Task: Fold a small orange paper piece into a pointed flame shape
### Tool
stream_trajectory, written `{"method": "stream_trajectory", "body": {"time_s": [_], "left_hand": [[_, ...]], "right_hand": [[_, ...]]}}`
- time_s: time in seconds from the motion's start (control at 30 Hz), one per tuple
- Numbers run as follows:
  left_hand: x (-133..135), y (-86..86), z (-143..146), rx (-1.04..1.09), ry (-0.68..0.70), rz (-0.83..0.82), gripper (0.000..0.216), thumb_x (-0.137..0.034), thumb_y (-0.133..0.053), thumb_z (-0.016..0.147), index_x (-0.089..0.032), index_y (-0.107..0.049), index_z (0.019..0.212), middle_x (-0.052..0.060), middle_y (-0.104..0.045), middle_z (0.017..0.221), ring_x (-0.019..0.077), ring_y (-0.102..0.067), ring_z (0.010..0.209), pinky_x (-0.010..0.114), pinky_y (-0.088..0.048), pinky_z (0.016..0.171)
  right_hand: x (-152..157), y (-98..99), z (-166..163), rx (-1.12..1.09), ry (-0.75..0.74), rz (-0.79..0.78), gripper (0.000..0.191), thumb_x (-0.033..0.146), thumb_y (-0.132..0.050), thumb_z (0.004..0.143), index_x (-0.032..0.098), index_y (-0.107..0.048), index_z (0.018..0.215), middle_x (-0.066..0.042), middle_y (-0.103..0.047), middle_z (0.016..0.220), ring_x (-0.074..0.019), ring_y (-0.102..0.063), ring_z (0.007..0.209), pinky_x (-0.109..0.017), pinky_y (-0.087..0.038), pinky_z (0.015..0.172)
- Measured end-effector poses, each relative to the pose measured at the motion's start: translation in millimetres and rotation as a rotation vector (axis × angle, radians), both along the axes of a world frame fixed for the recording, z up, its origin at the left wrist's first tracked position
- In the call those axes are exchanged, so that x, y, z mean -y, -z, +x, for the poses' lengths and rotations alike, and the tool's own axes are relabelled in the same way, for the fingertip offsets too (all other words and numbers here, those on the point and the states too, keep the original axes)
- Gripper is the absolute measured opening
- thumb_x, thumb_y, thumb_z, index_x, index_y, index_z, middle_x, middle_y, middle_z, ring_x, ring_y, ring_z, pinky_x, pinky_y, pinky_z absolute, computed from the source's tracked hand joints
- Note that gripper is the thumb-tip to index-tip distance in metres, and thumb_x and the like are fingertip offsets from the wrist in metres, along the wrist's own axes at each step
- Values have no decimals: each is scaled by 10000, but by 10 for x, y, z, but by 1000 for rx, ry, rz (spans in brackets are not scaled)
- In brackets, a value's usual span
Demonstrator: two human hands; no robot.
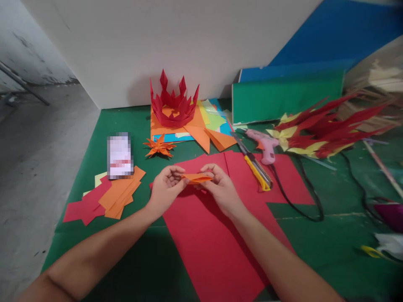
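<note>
Between my hands is a small folded piece of orange paper (197, 178), its layers slightly parted along the near edge. My left hand (166, 184) pinches its left end with thumb and fingers. The right end is gripped the same way by my right hand (220, 186). Both hands hover over large red paper sheets (201, 235) on the green table. Just beyond them sits an orange folded paper flower (160, 147). To the left lie several orange paper strips (121, 195) with red paper pieces (91, 205).
A phone (120, 156) lies left. A red paper crown (174, 105) stands on coloured sheets at the back. A yellow utility knife (256, 170) and a pink glue gun (264, 144) with a black cord lie right, near red and yellow paper flames (317, 126). A green board (288, 98) leans behind.
</note>
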State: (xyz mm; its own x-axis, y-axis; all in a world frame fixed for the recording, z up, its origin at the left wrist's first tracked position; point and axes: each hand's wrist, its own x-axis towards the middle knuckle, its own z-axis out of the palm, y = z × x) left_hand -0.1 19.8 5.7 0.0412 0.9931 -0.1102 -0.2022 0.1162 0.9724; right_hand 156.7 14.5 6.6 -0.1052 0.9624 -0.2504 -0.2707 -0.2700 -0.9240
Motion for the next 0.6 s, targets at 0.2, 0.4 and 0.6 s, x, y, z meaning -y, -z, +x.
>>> {"method": "stream_trajectory", "body": {"time_s": [0.2, 0.4, 0.6], "left_hand": [[9, -18, 2, 1, 3, -73, 291, -363, -761, 640, -163, -565, 720, -16, -618, 673, 83, -587, 552, 216, -521, 541], [13, -1, 10, -19, -6, -84, 313, -383, -752, 648, -164, -536, 708, -24, -599, 656, 83, -582, 555, 217, -521, 541], [14, 23, 8, -35, 38, -2, 195, -231, -700, 674, -176, -529, 751, -32, -571, 683, 82, -571, 624, 197, -497, 589]], "right_hand": [[14, -9, -9, 42, -28, 42, 240, 375, -701, 742, 201, -551, 811, 33, -633, 648, -100, -571, 549, -222, -405, 508], [8, 3, -5, 82, -27, 66, 233, 388, -687, 750, 205, -549, 793, 30, -625, 663, -102, -556, 551, -238, -425, 525], [9, 10, 11, 93, -39, 103, 223, 373, -690, 748, 212, -535, 753, 35, -618, 628, -103, -562, 547, -249, -456, 558]]}}
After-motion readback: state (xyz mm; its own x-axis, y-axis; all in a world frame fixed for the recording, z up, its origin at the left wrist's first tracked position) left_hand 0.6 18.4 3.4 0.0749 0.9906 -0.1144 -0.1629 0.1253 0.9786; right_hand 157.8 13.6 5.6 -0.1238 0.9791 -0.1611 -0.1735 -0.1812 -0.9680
